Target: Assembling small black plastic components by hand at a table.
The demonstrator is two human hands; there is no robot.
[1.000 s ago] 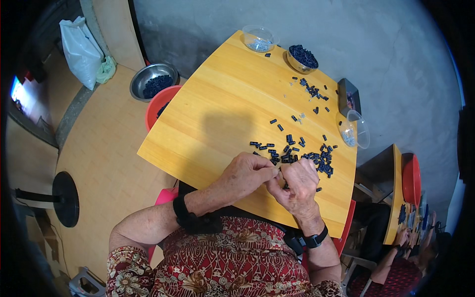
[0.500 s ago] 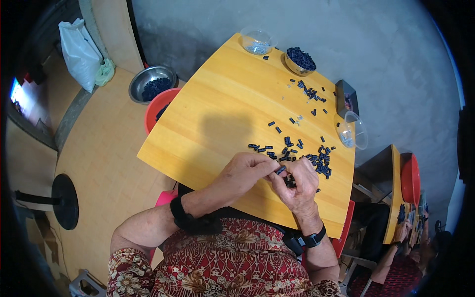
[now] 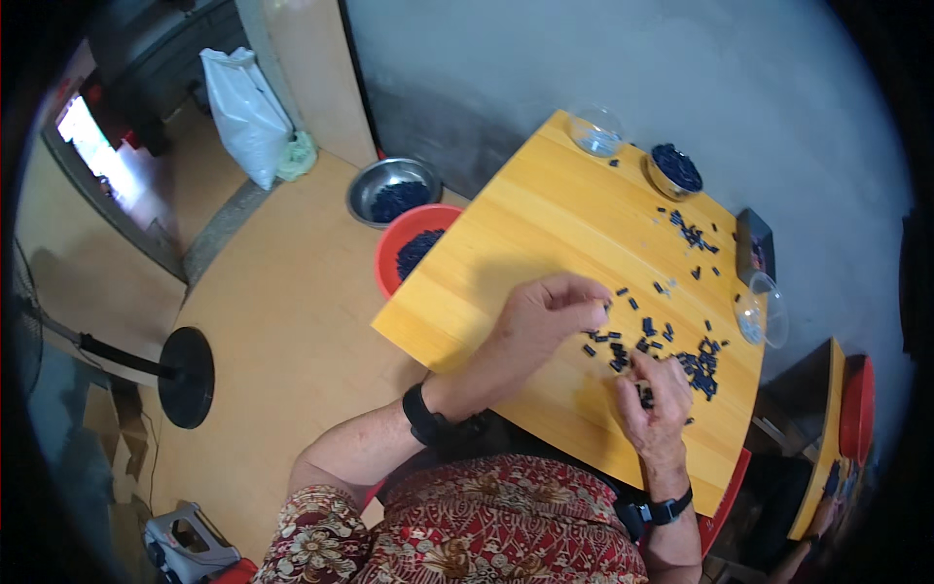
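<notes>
The left hand (image 3: 548,316) hovered over the yellow wooden surface (image 3: 545,234), knuckles up, fingers curled in with the tips brought together; whether a piece was pinched between them could not be told. The right hand (image 3: 654,404) lay low on the surface, fingers bent down onto the small black pieces (image 3: 671,355) scattered just beyond it, with a few pieces under its fingertips; its grip could not be made out. A black band sat on each wrist. The pieces lay thickest between the two hands and to the right of them, thinning in a loose trail toward the far corner.

At that far corner stood a clear empty bowl (image 3: 595,131) and a bowl of dark pieces (image 3: 675,168); a dark box (image 3: 754,245) and a clear tipped cup (image 3: 761,311) lay at the right edge. On the floor left of the surface stood a red basin (image 3: 413,248) and a steel basin (image 3: 391,192), both holding dark pieces. A white sack (image 3: 245,115) leaned against the wall, a round black stand base (image 3: 185,378) beside.
</notes>
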